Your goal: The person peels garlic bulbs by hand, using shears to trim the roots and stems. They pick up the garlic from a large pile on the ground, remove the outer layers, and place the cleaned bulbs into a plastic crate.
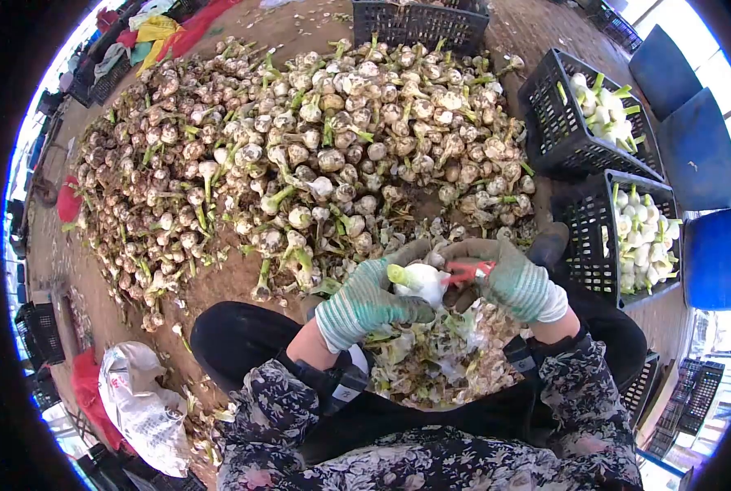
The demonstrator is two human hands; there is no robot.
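Note:
My left hand (375,299), in a green and grey glove with a striped cuff, is closed round a white peeled garlic bulb (421,283) whose short green stem points left. My right hand (506,277), gloved alike, grips a small red-handled tool (467,272) against the bulb's right side; the tool's working end is hard to make out. Both hands are close together above a heap of peeled skins (439,356) between my knees. In front of them spreads a large pile of unpeeled garlic (324,155).
Black crates of peeled garlic (578,233) (545,110) stand at the right, beside blue containers (710,260). Another black crate (421,28) is behind the pile. A white sack (143,409) lies at the lower left, near red netting (91,401).

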